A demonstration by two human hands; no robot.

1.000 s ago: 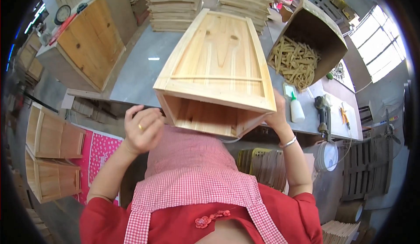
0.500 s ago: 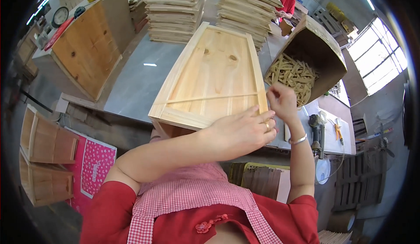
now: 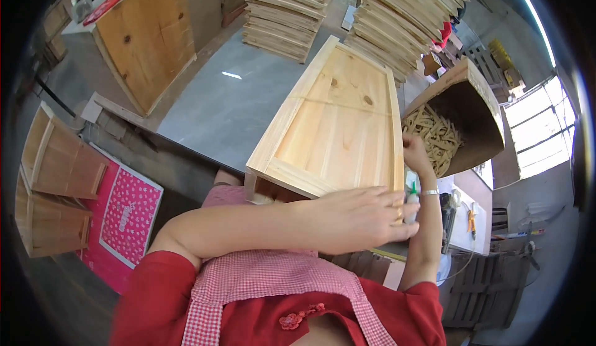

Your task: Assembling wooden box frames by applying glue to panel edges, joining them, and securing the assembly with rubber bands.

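Note:
A tapered pale-wood box (image 3: 338,138) lies in front of me on the grey table, its framed panel up and its wide end toward me. One thin tan band (image 3: 347,106) runs across the panel, over its far half. My left hand (image 3: 366,219) lies over the near right corner, fingers stretched out. Against the box's right side, my right hand (image 3: 417,153) has curled fingers; what they hold is hidden. A small pale bottle with a green part (image 3: 412,188) shows between my left fingers and right forearm; I cannot tell whether it is touched.
Right of the box, a tilted carton (image 3: 475,122) holds many tan bands (image 3: 431,136). Stacks of wooden panels (image 3: 285,14) stand behind. A nail gun (image 3: 447,219) and orange-handled pliers (image 3: 472,225) lie at right. More wooden boxes (image 3: 62,160) sit at lower left.
The view has shifted, and the box appears farther right. The band across the panel has moved from the near part to the far half. My right hand is now lower along the box's side.

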